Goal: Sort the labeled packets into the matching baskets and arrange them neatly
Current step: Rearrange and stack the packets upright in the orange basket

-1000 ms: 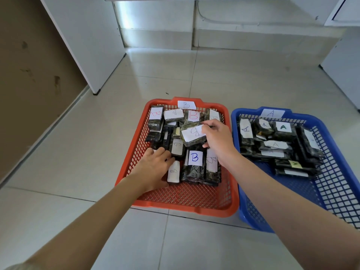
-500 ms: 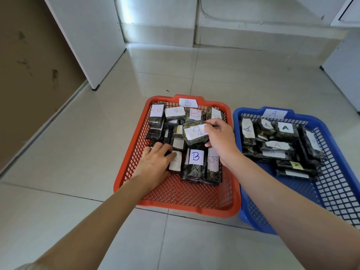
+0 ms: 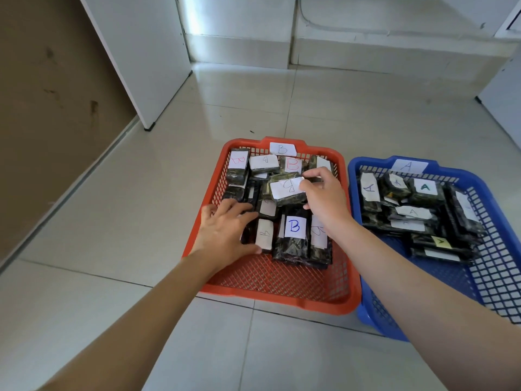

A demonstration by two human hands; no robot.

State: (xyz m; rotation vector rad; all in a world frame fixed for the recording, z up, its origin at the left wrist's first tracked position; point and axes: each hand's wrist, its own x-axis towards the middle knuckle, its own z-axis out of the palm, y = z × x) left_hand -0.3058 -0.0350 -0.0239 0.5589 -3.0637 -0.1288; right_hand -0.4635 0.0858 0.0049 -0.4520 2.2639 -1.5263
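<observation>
Packets labelled B [image 3: 294, 227] fill the red basket [image 3: 282, 301], and A packets [image 3: 425, 187] sit in the blue basket [image 3: 363, 314] to the right of our hands. Our right hand [image 3: 324, 198] pinches one B packet [image 3: 287, 190] above the heap; our left hand [image 3: 225, 232] rests spread on packets at the near left. Sorting looks finished, we judge; tidying the jumbled rows remains. Both baskets stand on a glossy tiled floor [image 3: 141, 221], with white cabinets [image 3: 146, 60] beyond.
</observation>
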